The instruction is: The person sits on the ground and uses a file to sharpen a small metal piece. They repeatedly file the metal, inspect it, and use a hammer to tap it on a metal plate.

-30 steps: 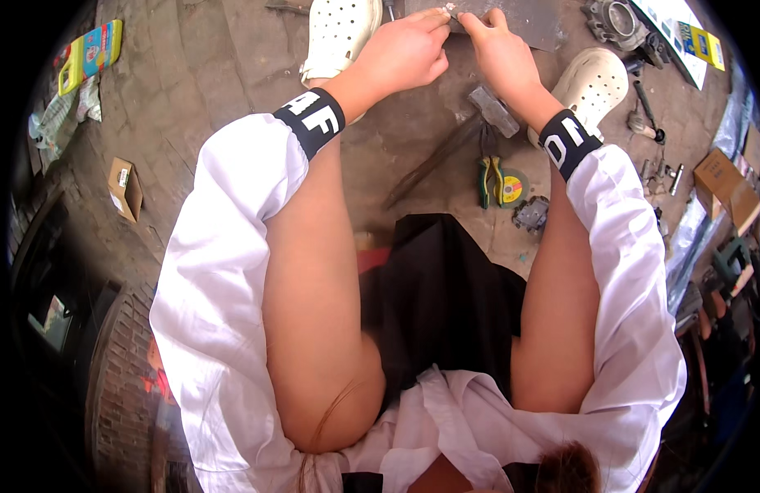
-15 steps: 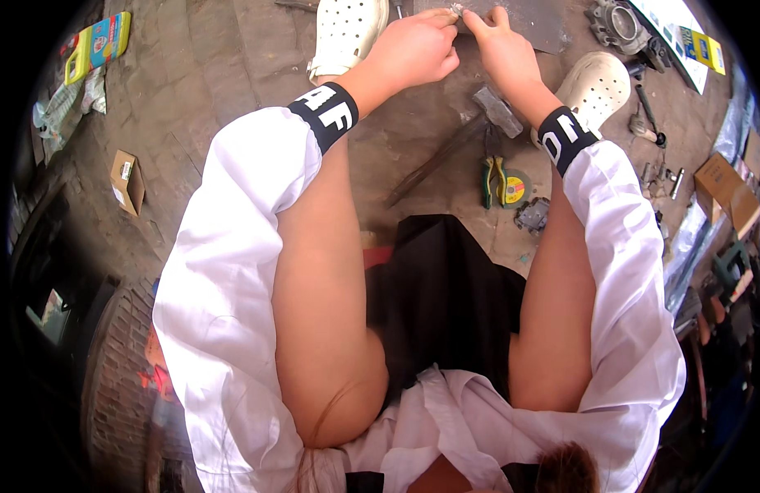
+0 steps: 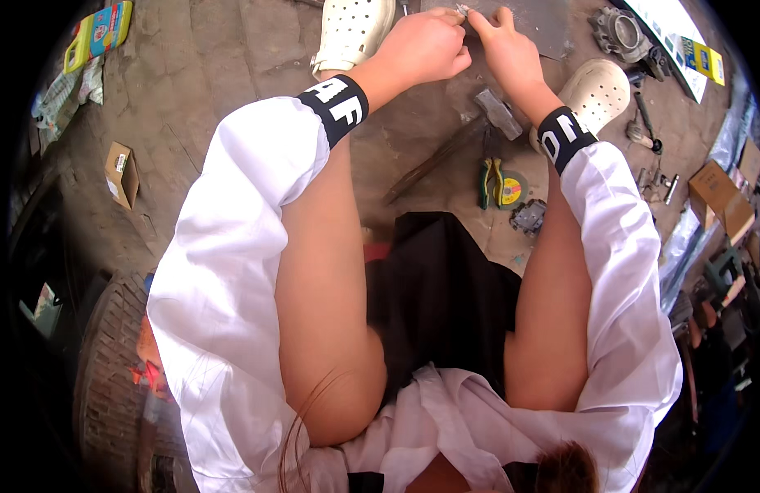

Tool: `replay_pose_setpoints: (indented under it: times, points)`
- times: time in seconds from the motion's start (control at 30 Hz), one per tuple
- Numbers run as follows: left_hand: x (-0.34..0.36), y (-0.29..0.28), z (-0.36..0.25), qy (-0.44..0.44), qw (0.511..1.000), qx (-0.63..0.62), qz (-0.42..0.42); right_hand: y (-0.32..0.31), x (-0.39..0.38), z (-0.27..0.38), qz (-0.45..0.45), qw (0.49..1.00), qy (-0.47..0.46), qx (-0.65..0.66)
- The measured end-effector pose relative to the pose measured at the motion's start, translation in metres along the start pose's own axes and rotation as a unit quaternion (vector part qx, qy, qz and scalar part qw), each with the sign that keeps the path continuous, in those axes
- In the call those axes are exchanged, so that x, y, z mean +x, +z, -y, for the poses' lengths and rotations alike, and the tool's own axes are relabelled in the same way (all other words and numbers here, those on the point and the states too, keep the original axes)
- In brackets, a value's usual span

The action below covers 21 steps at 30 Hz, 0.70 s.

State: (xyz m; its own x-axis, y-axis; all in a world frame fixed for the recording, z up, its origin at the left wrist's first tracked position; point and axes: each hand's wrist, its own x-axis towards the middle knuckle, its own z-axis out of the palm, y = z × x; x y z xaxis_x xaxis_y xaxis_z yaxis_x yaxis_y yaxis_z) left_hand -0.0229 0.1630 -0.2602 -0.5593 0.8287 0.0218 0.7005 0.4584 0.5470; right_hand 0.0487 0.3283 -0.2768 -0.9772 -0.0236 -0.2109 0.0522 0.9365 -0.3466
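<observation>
Yellow jug [image 3: 100, 34], upper left. Open cardboard box [image 3: 121, 175], below it. Left hand [image 3: 423, 45], top centre: fingers curled, tips pinching a small pale piece [image 3: 462, 10], kind unclear. Right hand [image 3: 509, 56], beside it: half-curled, fingertip at the piece, grip cannot be told. Round-bored metal part [image 3: 620, 34], upper right.

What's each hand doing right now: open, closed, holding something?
Left hand: fingers bent, tips at a small pale piece; whether it grips cannot be told.
Right hand: thumb at that piece; grip cannot be told.
</observation>
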Motion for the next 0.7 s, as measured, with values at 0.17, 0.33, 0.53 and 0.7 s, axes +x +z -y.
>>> replay_pose_setpoints:
  times: [0.17,0.33,0.53,0.7]
  points:
    - [-0.003,0.008,0.005,0.015,0.999,0.052,-0.001,-0.003,0.002,0.004,0.022,1.000,0.015,0.003]
    - [-0.002,0.010,0.003,-0.005,0.998,0.064,0.017,-0.009,0.002,0.008,0.035,0.999,0.005,-0.008]
    - [0.005,-0.003,-0.003,-0.001,0.999,0.035,0.030,-0.008,0.045,-0.026,-0.148,0.980,0.126,0.045]
    - [-0.001,0.002,0.003,0.023,0.999,0.032,-0.014,0.010,0.011,-0.019,-0.136,0.987,0.015,0.080]
